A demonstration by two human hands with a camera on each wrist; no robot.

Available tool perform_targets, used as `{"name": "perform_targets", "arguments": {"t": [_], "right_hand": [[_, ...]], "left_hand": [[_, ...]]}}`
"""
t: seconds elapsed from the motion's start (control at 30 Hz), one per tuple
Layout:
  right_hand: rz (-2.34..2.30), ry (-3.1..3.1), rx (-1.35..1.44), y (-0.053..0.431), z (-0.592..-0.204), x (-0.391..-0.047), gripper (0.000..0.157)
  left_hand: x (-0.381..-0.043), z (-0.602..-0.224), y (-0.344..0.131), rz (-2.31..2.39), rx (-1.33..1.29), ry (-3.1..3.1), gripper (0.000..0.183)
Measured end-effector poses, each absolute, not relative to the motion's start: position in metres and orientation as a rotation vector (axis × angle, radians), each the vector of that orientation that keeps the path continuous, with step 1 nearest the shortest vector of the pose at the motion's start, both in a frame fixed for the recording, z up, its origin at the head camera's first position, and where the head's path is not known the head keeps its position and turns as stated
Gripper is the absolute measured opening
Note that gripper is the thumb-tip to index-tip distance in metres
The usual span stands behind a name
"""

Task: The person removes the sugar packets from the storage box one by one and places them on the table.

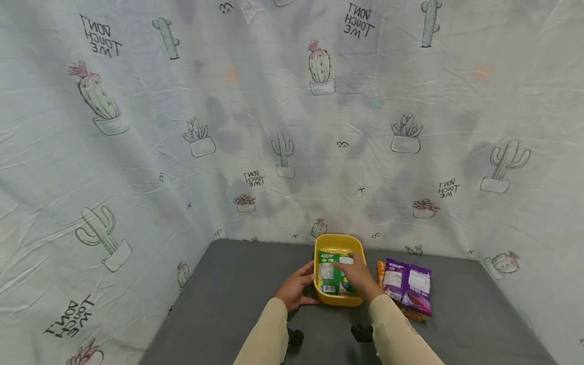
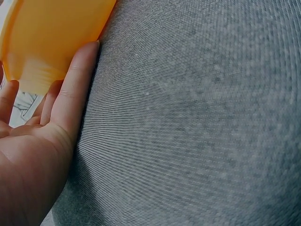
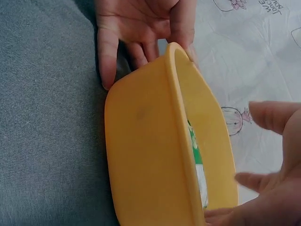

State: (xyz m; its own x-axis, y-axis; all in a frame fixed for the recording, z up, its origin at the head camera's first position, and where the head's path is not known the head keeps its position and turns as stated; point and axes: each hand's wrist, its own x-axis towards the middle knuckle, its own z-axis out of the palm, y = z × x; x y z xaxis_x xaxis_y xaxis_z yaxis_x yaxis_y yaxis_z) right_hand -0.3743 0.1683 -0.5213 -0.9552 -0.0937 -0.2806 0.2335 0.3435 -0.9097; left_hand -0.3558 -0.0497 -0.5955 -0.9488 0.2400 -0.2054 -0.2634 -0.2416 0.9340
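A yellow plastic tub (image 1: 339, 300) stands on the grey cloth at the back, with a green printed packet (image 1: 326, 271) lying inside. My left hand (image 1: 294, 288) touches the tub's left side, its fingers extended; in the left wrist view one finger lies along the cloth against the tub wall (image 2: 51, 37). Over the tub's right side reaches my right hand (image 1: 362, 278), its thumb above the packet. The right wrist view shows this hand (image 3: 277, 165) with spread fingers at the rim, some of them hidden behind the wall. Only a sliver of the packet (image 3: 199, 174) shows there.
Right of the tub, purple packets (image 1: 406, 286) lie on top of orange ones (image 1: 380, 271). Grey cloth (image 1: 228, 299) covers the table. A white curtain (image 1: 283, 101) printed with cacti hangs behind and on both sides. Black wrist-worn parts (image 1: 362, 333) stick out below the sleeves.
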Motion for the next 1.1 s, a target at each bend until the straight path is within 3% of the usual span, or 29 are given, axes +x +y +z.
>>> {"name": "perform_targets", "arguments": {"t": [0.77, 1.1], "right_hand": [[-1.622, 2.306, 0.176, 0.1654, -0.5221, -0.3820, 0.103], [-1.685, 2.275, 0.177, 0.1673, -0.5225, -0.3799, 0.096]], "left_hand": [[-0.3569, -0.5936, -0.0507, 2.250, -0.042, 1.683, 0.057], [-0.3547, -0.5904, -0.0484, 2.243, -0.050, 1.710, 0.060]]}}
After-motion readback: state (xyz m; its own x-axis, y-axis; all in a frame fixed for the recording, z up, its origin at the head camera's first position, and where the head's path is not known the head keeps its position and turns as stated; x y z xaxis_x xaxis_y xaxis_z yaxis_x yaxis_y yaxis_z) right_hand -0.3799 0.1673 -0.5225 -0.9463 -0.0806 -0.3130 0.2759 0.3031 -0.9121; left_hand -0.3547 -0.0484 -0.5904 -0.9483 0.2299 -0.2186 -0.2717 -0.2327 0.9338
